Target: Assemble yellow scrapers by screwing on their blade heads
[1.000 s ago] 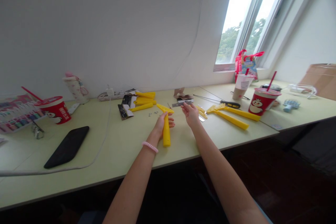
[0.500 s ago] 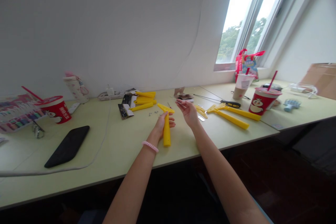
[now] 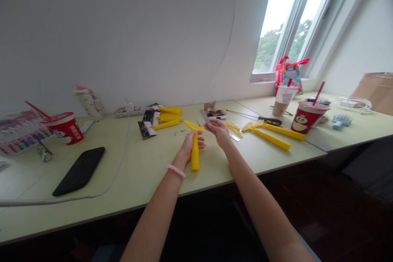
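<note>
With our left hand (image 3: 188, 146) we're gripping a yellow scraper (image 3: 195, 157), with our right hand (image 3: 221, 132) pinching a blade (image 3: 204, 117), unattached, at the scraper's one o'clock; metal bits (image 3: 176, 133) are lying at ten o'clock.

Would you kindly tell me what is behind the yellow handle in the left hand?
Fingers of the left hand curl out from behind the yellow handle; whatever is directly behind it is covered.

Smooth plastic handle (image 3: 195, 156), metal blade (image 3: 204, 116)
</note>
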Motion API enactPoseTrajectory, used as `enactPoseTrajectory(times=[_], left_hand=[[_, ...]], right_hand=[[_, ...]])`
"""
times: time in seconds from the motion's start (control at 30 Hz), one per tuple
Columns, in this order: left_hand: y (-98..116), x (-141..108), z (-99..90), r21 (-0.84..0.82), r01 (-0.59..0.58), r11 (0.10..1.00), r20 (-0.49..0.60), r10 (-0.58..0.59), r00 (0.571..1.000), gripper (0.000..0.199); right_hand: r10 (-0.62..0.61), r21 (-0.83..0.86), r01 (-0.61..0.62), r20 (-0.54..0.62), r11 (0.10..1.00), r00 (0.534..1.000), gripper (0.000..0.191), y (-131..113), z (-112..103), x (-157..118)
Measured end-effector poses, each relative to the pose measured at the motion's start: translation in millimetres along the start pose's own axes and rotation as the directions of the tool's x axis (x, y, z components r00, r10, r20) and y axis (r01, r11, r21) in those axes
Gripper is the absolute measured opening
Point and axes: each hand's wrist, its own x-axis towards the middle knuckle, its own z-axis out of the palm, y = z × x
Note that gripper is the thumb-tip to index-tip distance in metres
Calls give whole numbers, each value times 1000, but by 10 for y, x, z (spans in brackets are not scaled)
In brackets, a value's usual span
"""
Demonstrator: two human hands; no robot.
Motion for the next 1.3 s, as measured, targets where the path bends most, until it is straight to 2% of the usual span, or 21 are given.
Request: enactPoseTrajectory(times=[0.13, 0.3, 0.57, 0.7, 0.8, 0.97, 1.07, 1.17, 1.3], left_hand=[[-25, 27, -27, -18, 0, 1000, -2, -1, 1000, 33], [-24, 29, -21, -14, 5, 1000, -15, -5, 1000, 33], [-20, 30, -15, -2, -8, 1000, -11, 8, 1000, 33], [-13, 19, -9, -7, -7, 1000, -3, 7, 1000, 33], [-1, 1, 3, -2, 0, 1000, -3, 0, 1000, 32], [18, -30, 20, 7, -4, 1000, 12, 4, 1000, 33], [22, -37, 21, 18, -5, 1000, 35, 4, 999, 32], [13, -36, 10, 58, 15, 998, 79, -20, 997, 33], [-10, -57, -7, 187, 74, 980, 124, -98, 987, 33]], right_hand=[[49, -67, -51, -26, 996, 998, 25, -3, 0, -4], [135, -71, -136, -20, 988, 991, 23, 5, 22, -8], [97, -63, -99, -39, 993, 995, 22, 6, 18, -9], [82, -70, -81, 10, 994, 997, 29, 20, 15, -21], [29, -17, -28, 40, 999, 999, 38, 17, 33, -30], [-19, 27, 19, 11, 999, 1000, 19, 7, 31, 14], [-38, -22, 37, -31, 999, 999, 24, 7, 12, 38], [-133, -112, 119, -124, 986, 983, 29, -5, -11, 32], [-292, -370, 182, -267, 911, 918, 33, -35, -58, 19]])
